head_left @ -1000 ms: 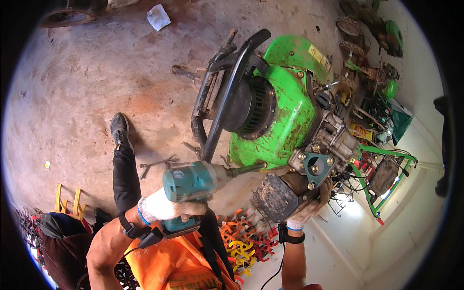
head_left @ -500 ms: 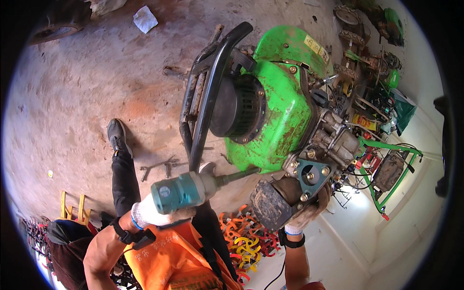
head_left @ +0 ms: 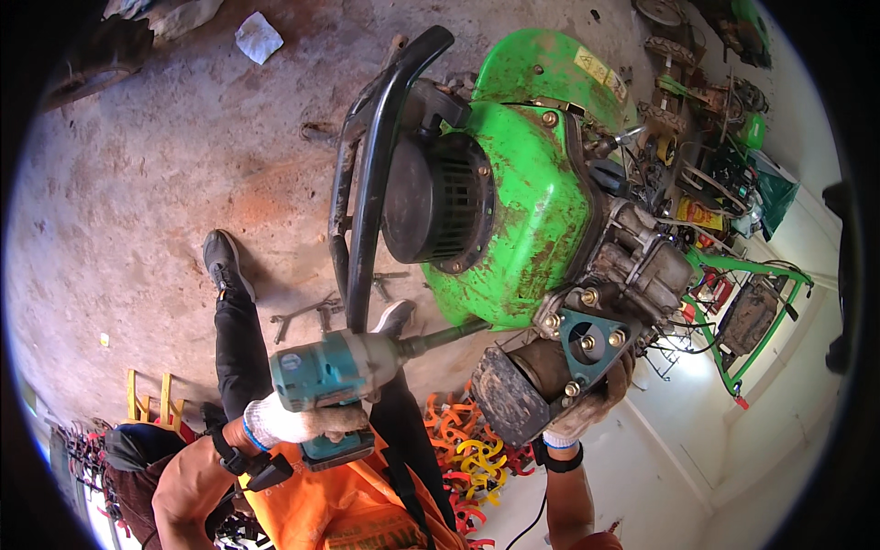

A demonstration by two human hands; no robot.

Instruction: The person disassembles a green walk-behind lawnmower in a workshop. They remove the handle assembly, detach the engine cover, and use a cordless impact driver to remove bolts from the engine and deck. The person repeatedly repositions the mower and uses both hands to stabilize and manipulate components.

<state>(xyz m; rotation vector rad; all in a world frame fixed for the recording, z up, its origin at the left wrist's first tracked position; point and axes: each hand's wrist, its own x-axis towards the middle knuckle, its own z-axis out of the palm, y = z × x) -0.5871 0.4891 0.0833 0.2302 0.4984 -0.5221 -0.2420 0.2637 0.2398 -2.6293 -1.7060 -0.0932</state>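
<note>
My left hand (head_left: 295, 420), in a white work glove, grips a teal cordless impact wrench (head_left: 325, 368) by its handle. Its long socket extension (head_left: 445, 338) points right, the tip reaching the lower edge of a green engine cover (head_left: 536, 215); the contact point is partly hidden. My right hand (head_left: 591, 403), also gloved, wraps from behind and below around a mud-caked boxy part (head_left: 510, 396) on the engine. Just above those fingers sits a dark green triangular bracket (head_left: 594, 346) with brass-coloured bolts. A black round recoil starter (head_left: 438, 203) faces left on the engine.
A black tubular bar (head_left: 374, 202) stands left of the engine. Wrenches (head_left: 302, 314) lie on the concrete floor. Orange and yellow curved blades (head_left: 477, 458) are heaped below. Green-framed machinery (head_left: 733, 321) and muddy parts line the right. A yellow stool (head_left: 156, 399) stands lower left.
The engine and bar appear a little farther left in the view. My left hand and the impact wrench have shifted slightly left, and the wrench's battery shows more. Both grips are kept.
</note>
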